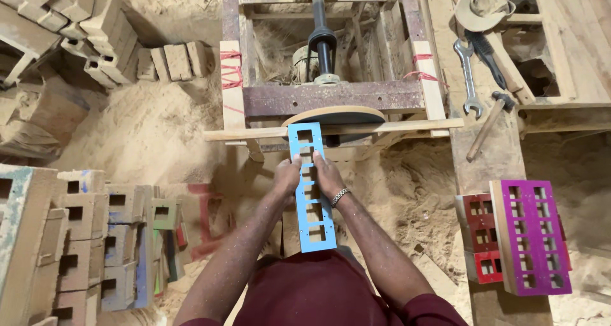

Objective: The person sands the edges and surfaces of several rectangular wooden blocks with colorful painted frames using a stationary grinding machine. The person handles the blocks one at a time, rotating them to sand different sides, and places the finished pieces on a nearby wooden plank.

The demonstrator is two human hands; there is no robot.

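Note:
A long blue wooden strip (310,186) with several square cut-outs points away from me. Its far end rests on a wooden rail against the round sanding disc (337,116). My left hand (287,175) grips the strip's left edge about halfway along. On the right edge my right hand (328,176), with a metal bracelet at the wrist, holds the strip at the same height. The near end of the strip hangs over my lap.
A purple cut-out panel (531,235) and red pieces (478,237) lie on a plank at the right. Wrenches (469,77) and a hammer (487,127) rest further back. Stacks of cut-out blocks (95,237) stand at the left. Sawdust covers the ground.

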